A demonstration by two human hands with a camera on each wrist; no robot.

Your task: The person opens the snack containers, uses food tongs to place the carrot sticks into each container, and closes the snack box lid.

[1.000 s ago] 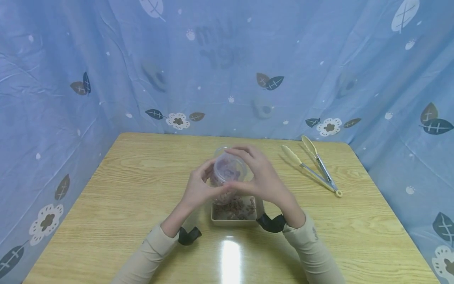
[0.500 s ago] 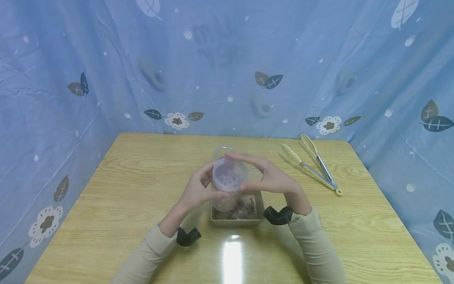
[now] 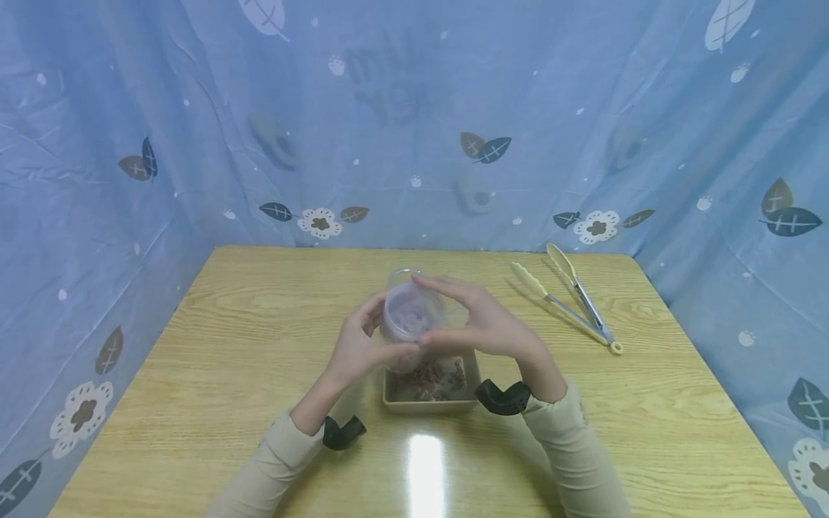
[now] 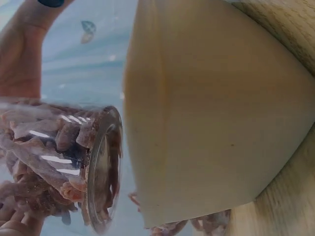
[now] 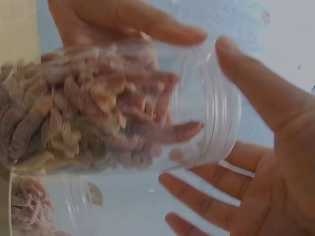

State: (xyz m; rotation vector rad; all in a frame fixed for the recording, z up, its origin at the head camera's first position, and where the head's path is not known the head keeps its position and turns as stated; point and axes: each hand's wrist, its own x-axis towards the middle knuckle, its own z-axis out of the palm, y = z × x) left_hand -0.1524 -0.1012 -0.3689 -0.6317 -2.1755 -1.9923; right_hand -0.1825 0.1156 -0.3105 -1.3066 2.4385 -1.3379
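A clear plastic jar (image 5: 98,108) full of brownish-pink strips, like dried meat, is held over a beige tray (image 3: 430,407). My left hand (image 3: 356,345) wraps the jar's side, thumb in front. At the top, my right hand (image 3: 486,320) has its thumb and fingers curled around the clear screw lid (image 5: 226,115). The jar leans, with its lid facing up toward the head camera. In the left wrist view its round base (image 4: 106,167) is close to the tray's wall. More strips (image 3: 440,378) lie in the tray, partly hidden by the jar.
Behind the hands stands another clear container (image 3: 404,275), mostly hidden. Tongs (image 3: 583,309) with cream tips lie spread at the back right of the wooden table (image 3: 259,316). A blue patterned curtain (image 3: 414,144) encloses the back and sides.
The right hand has shifted around the lid, first moving right and then slightly back left. The jar dipped toward me and rose again, still in the left hand.
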